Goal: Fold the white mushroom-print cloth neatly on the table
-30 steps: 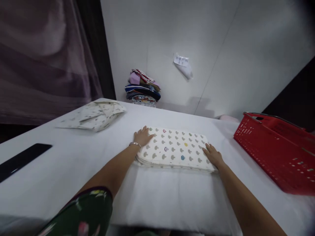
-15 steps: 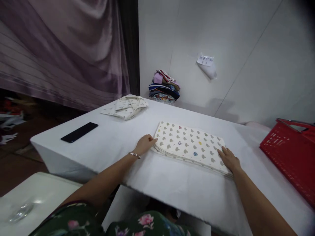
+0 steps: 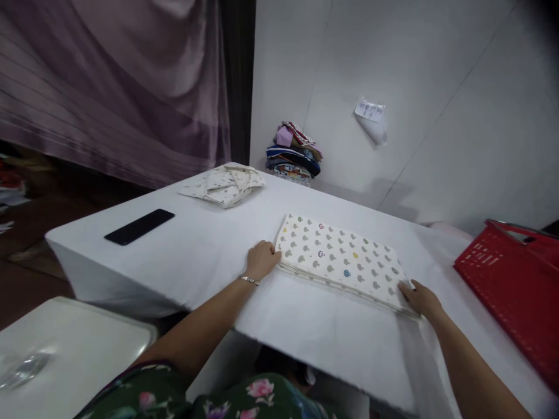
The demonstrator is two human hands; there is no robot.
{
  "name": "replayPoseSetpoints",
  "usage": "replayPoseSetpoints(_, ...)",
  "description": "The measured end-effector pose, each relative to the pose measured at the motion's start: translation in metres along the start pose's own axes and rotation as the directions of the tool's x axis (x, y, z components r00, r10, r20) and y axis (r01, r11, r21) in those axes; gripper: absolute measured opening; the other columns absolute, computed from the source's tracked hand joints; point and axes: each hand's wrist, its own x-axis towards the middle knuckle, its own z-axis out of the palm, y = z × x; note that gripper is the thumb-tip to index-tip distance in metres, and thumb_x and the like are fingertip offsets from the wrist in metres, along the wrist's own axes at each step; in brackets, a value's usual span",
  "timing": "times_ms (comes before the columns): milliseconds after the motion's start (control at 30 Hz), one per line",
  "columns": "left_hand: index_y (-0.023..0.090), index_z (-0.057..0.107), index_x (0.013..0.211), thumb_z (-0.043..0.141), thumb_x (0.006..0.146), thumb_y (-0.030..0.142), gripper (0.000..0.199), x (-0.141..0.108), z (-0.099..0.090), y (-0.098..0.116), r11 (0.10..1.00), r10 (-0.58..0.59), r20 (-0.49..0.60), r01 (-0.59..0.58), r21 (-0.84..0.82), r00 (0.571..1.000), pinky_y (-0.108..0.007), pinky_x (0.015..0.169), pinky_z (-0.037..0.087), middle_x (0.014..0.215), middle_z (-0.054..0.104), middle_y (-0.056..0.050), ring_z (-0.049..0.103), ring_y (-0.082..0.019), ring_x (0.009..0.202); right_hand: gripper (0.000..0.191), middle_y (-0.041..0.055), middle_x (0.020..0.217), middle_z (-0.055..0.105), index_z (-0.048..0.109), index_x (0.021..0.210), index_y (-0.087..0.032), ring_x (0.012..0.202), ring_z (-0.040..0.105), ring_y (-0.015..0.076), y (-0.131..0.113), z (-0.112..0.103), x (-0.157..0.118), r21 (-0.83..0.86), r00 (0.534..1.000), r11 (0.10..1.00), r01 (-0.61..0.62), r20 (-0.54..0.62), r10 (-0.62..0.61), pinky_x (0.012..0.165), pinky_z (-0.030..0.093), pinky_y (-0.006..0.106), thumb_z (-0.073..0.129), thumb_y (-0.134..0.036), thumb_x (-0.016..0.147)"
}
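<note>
A folded cream cloth [image 3: 336, 256] with a grey and coloured mushroom-like print lies flat in layers on the white table in front of me. My left hand [image 3: 262, 259] is closed on its left edge, thumb on top and the other fingers bent out of sight. At the opposite end, my right hand [image 3: 421, 299] pinches the right edge, with part of its fingers hidden by the cloth. Farther back on the left, a second piece of cream printed cloth [image 3: 225, 185] sits in a loose, crumpled fold, untouched.
A black phone-like slab [image 3: 140, 226] lies on the table's [image 3: 209, 244] left part. To the right stands a red basket [image 3: 510, 291]. Several folded fabrics are stacked [image 3: 293, 152] by the wall. A white stool-like surface [image 3: 87, 343] is at the lower left.
My right hand has shifted from lying on top of the cloth's right end to gripping its edge. My left hand has closed more firmly on the left edge.
</note>
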Motion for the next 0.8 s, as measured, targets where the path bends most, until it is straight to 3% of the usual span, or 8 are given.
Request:
replayPoseSetpoints(167,0.020,0.056,0.072,0.047,0.076,0.038,0.021,0.000,0.000,-0.002,1.000,0.019,-0.029,-0.019,-0.001,0.999,-0.034,0.074,0.042,0.086,0.061,-0.005,0.059,-0.021,0.082,0.043,0.0173,0.105,0.065,0.064,0.105,-0.017,0.102,0.059,0.0325,-0.019,-0.023,-0.013,0.174,0.963,0.972,-0.159,0.245,0.114,0.075,0.050,0.038,0.056,-0.046,0.074)
replayPoseSetpoints(300,0.020,0.055,0.073,0.044,0.076,0.041,0.024,0.001,0.000,-0.004,0.999,0.048,-0.045,-0.048,0.000,0.998,-0.034,0.073,0.042,0.085,0.061,-0.005,0.058,-0.021,0.081,0.044,0.0167,0.100,0.066,0.062,0.102,-0.012,0.084,0.064,0.0266,-0.022,-0.031,-0.018,0.271,0.931,0.921,-0.282,0.310,0.194,0.057,0.050,0.031,0.061,-0.046,0.073)
replayPoseSetpoints(433,0.021,0.057,0.075,0.041,0.076,0.044,0.028,0.001,-0.001,-0.005,0.998,0.067,-0.039,-0.067,0.004,0.997,-0.034,0.073,0.042,0.087,0.061,-0.006,0.058,-0.021,0.080,0.045,0.0132,0.094,0.066,0.060,0.100,-0.010,0.075,0.063,0.0208,-0.020,-0.033,-0.022,0.402,0.912,0.846,-0.351,0.353,0.210,0.052,0.048,0.026,0.065,-0.043,0.071)
replayPoseSetpoints(667,0.020,0.057,0.076,0.041,0.077,0.048,0.033,0.005,-0.001,-0.006,0.998,0.056,0.003,-0.056,0.008,0.998,-0.036,0.073,0.043,0.090,0.061,-0.008,0.059,-0.024,0.081,0.030,0.0078,0.089,0.068,0.059,0.097,-0.014,0.075,0.064,0.0162,-0.019,-0.042,-0.030,0.630,0.921,0.700,-0.336,0.376,0.102,0.060,0.051,0.024,0.063,-0.034,0.075)
replayPoseSetpoints(800,0.018,0.059,0.085,0.043,0.077,0.050,0.037,0.008,-0.006,-0.004,0.998,0.047,0.013,-0.047,-0.045,0.999,-0.036,0.075,0.044,0.098,0.061,-0.008,0.059,-0.024,0.086,0.027,0.0095,0.095,0.068,0.058,0.096,-0.017,0.081,0.065,0.0186,-0.020,-0.047,-0.032,0.686,0.952,0.685,-0.246,0.304,0.038,0.064,0.052,0.026,0.058,-0.038,0.079)
